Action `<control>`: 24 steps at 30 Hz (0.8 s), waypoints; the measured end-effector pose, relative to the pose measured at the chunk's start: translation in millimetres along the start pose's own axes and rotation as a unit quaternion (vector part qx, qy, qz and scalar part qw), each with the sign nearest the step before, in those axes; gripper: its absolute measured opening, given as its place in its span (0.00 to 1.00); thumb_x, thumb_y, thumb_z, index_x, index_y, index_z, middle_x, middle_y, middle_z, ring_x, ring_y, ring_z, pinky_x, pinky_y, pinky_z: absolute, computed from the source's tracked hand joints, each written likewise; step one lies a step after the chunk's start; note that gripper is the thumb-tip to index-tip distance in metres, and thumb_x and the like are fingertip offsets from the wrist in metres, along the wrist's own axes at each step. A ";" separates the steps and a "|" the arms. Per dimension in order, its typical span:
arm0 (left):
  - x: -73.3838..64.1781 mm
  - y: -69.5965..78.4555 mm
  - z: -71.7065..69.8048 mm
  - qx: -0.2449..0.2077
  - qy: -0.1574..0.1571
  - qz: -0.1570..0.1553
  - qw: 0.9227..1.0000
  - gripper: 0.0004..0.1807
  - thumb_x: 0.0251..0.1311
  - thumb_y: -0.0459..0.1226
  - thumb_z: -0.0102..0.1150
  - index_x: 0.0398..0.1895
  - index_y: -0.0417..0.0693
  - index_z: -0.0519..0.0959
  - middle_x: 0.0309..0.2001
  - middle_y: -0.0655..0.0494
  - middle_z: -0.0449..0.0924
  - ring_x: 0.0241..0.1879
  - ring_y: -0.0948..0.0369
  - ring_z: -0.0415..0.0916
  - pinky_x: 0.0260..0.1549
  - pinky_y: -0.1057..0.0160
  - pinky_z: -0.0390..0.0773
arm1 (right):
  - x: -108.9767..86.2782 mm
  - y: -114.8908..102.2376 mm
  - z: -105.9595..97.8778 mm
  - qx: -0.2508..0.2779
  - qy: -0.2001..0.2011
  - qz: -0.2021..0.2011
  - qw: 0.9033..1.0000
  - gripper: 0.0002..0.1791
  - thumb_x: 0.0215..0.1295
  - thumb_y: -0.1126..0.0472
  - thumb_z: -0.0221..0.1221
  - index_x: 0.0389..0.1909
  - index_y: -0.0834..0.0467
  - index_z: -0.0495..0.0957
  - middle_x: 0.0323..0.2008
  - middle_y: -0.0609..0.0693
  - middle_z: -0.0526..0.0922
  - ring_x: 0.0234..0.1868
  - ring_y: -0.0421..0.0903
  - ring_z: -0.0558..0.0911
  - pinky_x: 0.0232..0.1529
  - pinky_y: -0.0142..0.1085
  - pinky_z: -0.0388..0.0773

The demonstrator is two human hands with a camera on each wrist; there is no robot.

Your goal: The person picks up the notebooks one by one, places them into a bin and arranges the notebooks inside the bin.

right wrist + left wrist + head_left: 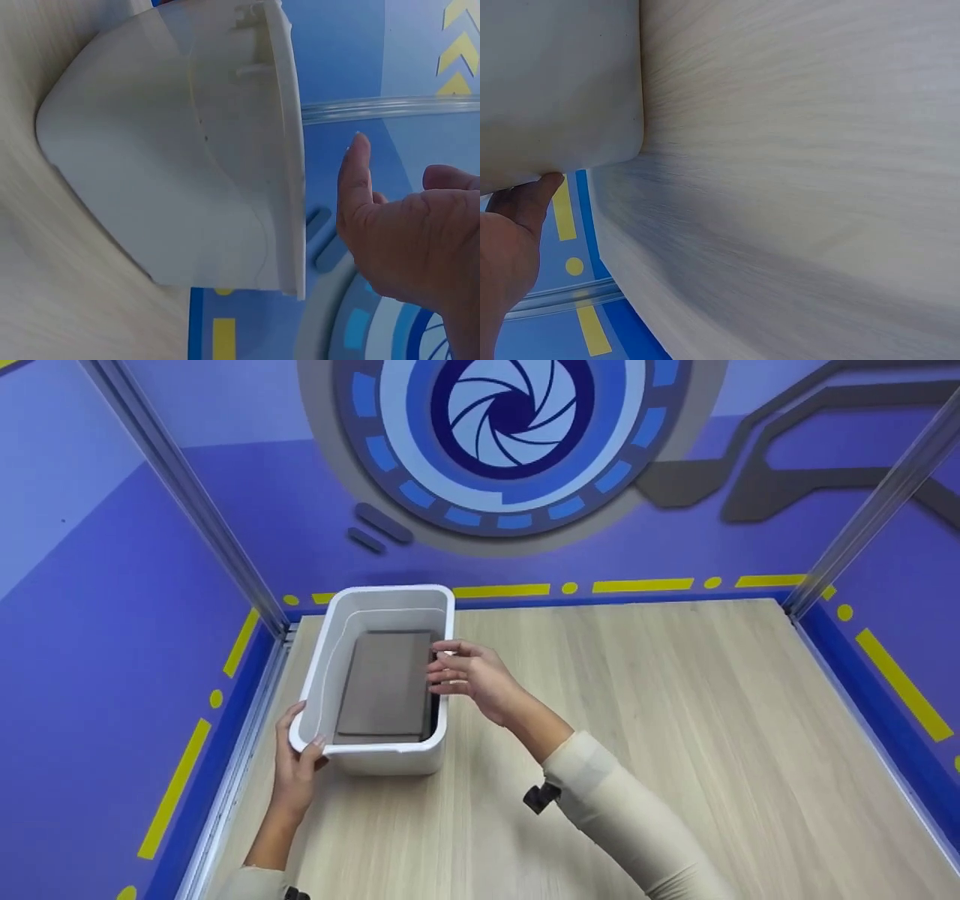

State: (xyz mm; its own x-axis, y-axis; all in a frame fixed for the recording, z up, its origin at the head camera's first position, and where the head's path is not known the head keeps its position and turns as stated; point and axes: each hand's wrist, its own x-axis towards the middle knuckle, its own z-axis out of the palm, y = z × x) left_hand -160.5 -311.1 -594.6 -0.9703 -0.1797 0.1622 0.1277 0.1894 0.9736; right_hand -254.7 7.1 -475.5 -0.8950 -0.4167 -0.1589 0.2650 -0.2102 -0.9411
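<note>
A white plastic bin (390, 761) stands on the left part of the table, its outer side filling much of the right wrist view. Inside it lies a flat brown rectangular piece (386, 682), with another brown edge showing beneath. My left hand (294, 769) grips the bin's near left corner, thumb over the rim and fingers along the outside. Over the right rim hovers my right hand (484, 679), its fingers loosely extended toward the brown piece and holding nothing. In the right wrist view that hand (409, 232) is above the rim, apart from it.
The wood-grain table (637, 720) extends to the right of the bin. Blue patterned walls (600, 555) enclose it at the back and sides, with metal corner posts (202, 510). The bin's far end is close to the back wall.
</note>
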 end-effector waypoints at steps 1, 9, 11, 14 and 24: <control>0.1 0.2 -0.1 0.002 0.001 0.000 1.000 0.35 0.77 0.31 0.47 0.84 0.52 0.52 0.65 0.46 0.65 0.52 0.61 0.75 0.43 0.61 0.83 | -1.1 1.0 -3.2 -0.004 0.004 -0.001 1.000 0.23 0.78 0.62 0.57 0.69 0.65 0.74 0.45 0.55 0.85 0.46 0.48 0.88 0.56 0.43 0.87; 0.7 2.4 0.9 -0.005 0.000 0.003 1.000 0.35 0.76 0.29 0.47 0.83 0.50 0.52 0.65 0.48 0.65 0.53 0.57 0.75 0.43 0.61 0.84 | -12.6 9.5 -35.6 -0.033 0.037 -0.014 0.999 0.24 0.77 0.60 0.58 0.70 0.64 0.75 0.49 0.55 0.86 0.50 0.49 0.88 0.56 0.43 0.87; -0.2 2.9 0.5 -0.005 -0.001 0.002 1.000 0.35 0.76 0.29 0.47 0.83 0.51 0.52 0.65 0.50 0.65 0.54 0.57 0.75 0.44 0.61 0.84 | -16.7 11.7 -46.1 -0.047 0.047 -0.014 0.998 0.23 0.77 0.59 0.58 0.69 0.61 0.76 0.50 0.55 0.86 0.52 0.50 0.88 0.56 0.43 0.87; -1.2 3.8 0.3 -0.006 0.002 0.000 1.000 0.36 0.76 0.29 0.47 0.83 0.51 0.52 0.64 0.51 0.65 0.55 0.56 0.74 0.44 0.62 0.84 | -24.0 15.3 -64.1 -0.069 0.059 -0.018 0.996 0.23 0.78 0.56 0.59 0.69 0.59 0.77 0.52 0.56 0.86 0.56 0.54 0.88 0.57 0.44 0.87; -1.7 2.3 1.2 0.003 -0.001 0.000 1.000 0.35 0.78 0.30 0.45 0.84 0.52 0.50 0.66 0.45 0.65 0.57 0.57 0.74 0.46 0.67 0.81 | -58.2 29.2 -132.5 -0.108 0.120 -0.040 0.986 0.22 0.80 0.56 0.58 0.69 0.59 0.77 0.51 0.53 0.87 0.56 0.51 0.87 0.56 0.38 0.84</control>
State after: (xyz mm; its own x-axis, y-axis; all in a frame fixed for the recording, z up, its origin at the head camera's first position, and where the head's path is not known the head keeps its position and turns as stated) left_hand -158.7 -309.1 -592.8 -0.9706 -0.1778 0.1623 0.1271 0.1944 0.9727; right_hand -242.4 142.4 -533.3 -0.9759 -0.1793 -0.1241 0.1316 -0.0306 -0.9908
